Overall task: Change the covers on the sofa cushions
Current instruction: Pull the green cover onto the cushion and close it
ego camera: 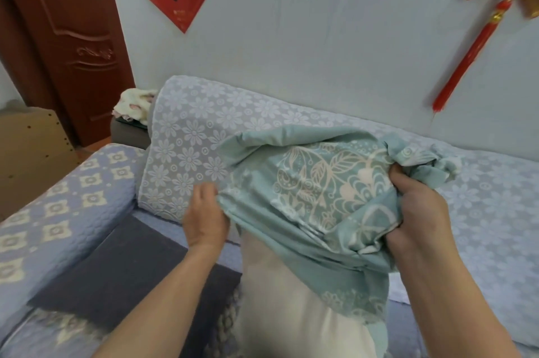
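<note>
We face the sofa (481, 197) with its floral back cushion (186, 147). Over its seat, our right hand (420, 212) and left hand (205, 217) curl fingers, gripping the teal cover (320, 182) bunched on the white cushion insert (280, 293).

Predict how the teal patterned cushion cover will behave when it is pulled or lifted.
The teal cover is probably floppy: it bunches and creases where the left hand and right hand grip it. It looks light, draping loosely over the white cushion. It likely slides easily along that smooth surface.
</note>
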### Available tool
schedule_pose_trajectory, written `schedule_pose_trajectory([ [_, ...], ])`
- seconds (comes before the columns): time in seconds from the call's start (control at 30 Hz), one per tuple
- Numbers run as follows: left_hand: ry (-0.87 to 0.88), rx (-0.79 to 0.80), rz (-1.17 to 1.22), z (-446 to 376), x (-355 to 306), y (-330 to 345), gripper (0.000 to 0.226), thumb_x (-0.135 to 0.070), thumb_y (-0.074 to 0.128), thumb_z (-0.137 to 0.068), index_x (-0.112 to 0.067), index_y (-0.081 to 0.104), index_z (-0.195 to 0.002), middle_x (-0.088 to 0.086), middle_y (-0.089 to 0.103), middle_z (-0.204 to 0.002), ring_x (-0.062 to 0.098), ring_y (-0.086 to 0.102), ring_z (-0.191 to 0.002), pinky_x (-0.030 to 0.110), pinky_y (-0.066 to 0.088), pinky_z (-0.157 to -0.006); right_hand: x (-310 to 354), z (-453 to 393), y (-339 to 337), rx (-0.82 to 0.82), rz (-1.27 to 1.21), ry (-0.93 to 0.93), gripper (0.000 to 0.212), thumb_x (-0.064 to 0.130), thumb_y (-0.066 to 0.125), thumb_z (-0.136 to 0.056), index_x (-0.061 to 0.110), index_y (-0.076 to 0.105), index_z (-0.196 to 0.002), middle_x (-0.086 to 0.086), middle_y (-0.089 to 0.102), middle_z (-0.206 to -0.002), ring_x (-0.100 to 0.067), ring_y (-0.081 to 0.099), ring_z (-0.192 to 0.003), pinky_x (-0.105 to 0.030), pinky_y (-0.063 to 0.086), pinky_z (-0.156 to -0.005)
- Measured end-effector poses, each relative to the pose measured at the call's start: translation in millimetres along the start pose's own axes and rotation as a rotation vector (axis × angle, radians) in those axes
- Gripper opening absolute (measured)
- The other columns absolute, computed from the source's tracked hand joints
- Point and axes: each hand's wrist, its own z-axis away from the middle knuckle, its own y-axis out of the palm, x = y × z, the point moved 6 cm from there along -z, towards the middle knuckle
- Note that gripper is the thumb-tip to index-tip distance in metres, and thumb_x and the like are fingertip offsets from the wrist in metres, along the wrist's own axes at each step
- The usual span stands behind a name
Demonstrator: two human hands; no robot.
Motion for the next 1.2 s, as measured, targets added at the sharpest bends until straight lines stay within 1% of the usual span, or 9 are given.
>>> schedule_pose_trajectory([
  [0.23,0.146,0.347,-0.176,56,27,33,0.028,0.002,0.067,-0.075,-0.012,0.057,-0.097,0.007,0.054,-0.097,0.034,0.060,-0.068,0.038,0.043,-0.051,42,9,10,0.017,-0.141,-0.004,0.031,0.027,0.049,-0.104,0.010,0.066,-0.123,-0.005,0.077,-0.101,-0.017,0.076,-0.088,-0.042,0.057,-0.089],
  [0.33,0.255,0.593,-0.368,103,58,56,0.035,-0.004,0.077,-0.066,-0.016,0.061,-0.094,0.006,0.050,-0.088,0.031,0.061,-0.059,0.033,0.032,-0.044,47,2,20,-0.016,-0.169,-0.021,0.035,0.026,0.041,-0.106,0.006,0.064,-0.121,-0.006,0.077,-0.092,-0.014,0.075,-0.073,-0.029,0.061,-0.064],
  [0.43,0.230,0.583,-0.445,106,60,49,0.032,-0.005,0.074,-0.072,-0.018,0.058,-0.095,0.003,0.048,-0.090,0.026,0.060,-0.070,0.033,0.032,-0.049,27,-5,23,-0.012,-0.184,0.075,0.041,0.031,0.042,-0.104,0.004,0.064,-0.124,-0.018,0.074,-0.108,-0.034,0.074,-0.090,-0.049,0.061,-0.059],
  [0.57,0.353,0.600,-0.296,136,63,56,0.048,-0.002,0.083,-0.045,-0.021,0.057,-0.081,0.001,0.051,-0.079,0.025,0.055,-0.059,0.032,0.034,-0.044,31,-21,12,-0.027,-0.154,0.018,0.042,0.032,0.047,-0.101,0.001,0.062,-0.124,-0.016,0.073,-0.110,-0.026,0.076,-0.087,-0.036,0.062,-0.064],
  [0.7,0.433,0.988,-0.217,195,33,77,0.057,-0.018,0.066,-0.089,-0.022,0.047,-0.143,0.002,0.047,-0.143,0.029,0.060,-0.123,0.040,0.052,-0.096,15,-16,15,0.099,-0.008,0.127,0.042,0.033,0.058,-0.094,0.006,0.066,-0.124,-0.018,0.072,-0.116,-0.038,0.070,-0.106,-0.055,0.051,-0.095],
  [0.83,0.270,1.334,-0.348,159,39,61,0.042,-0.026,0.050,-0.099,-0.013,0.058,-0.138,0.013,0.057,-0.142,0.030,0.057,-0.127,0.034,0.046,-0.101,22,-13,-6,-0.026,0.329,-0.165,0.019,0.022,0.071,-0.089,0.015,0.074,-0.107,-0.005,0.078,-0.101,-0.027,0.074,-0.097,-0.044,0.058,-0.085],
  [0.93,-0.150,1.015,-0.069,64,54,25,0.020,-0.019,0.049,-0.100,-0.012,0.068,-0.101,0.011,0.072,-0.111,0.027,0.067,-0.098,0.037,0.053,-0.085,25,-15,-36,-0.088,0.387,-0.222,0.011,0.018,0.069,-0.092,0.022,0.074,-0.101,0.003,0.078,-0.095,-0.022,0.073,-0.095,-0.039,0.058,-0.079],
  [1.03,-0.633,0.721,0.703,-7,37,-7,0.025,-0.039,0.052,-0.101,-0.021,0.066,-0.111,0.005,0.072,-0.112,0.024,0.067,-0.102,0.049,0.056,-0.088,23,-16,-52,-0.057,0.317,-0.185,0.014,0.015,0.064,-0.095,0.021,0.074,-0.102,0.000,0.078,-0.097,-0.023,0.074,-0.092,-0.040,0.058,-0.076],
  [1.2,-0.536,1.187,0.570,-22,-62,11,0.053,-0.067,0.046,-0.096,-0.024,0.075,-0.106,-0.007,0.077,-0.096,0.013,0.066,-0.092,0.035,0.048,-0.089,44,-21,-60,-0.082,0.250,-0.237,0.016,0.011,0.060,-0.097,0.020,0.073,-0.099,0.004,0.078,-0.091,-0.018,0.075,-0.087,-0.030,0.061,-0.064],
])
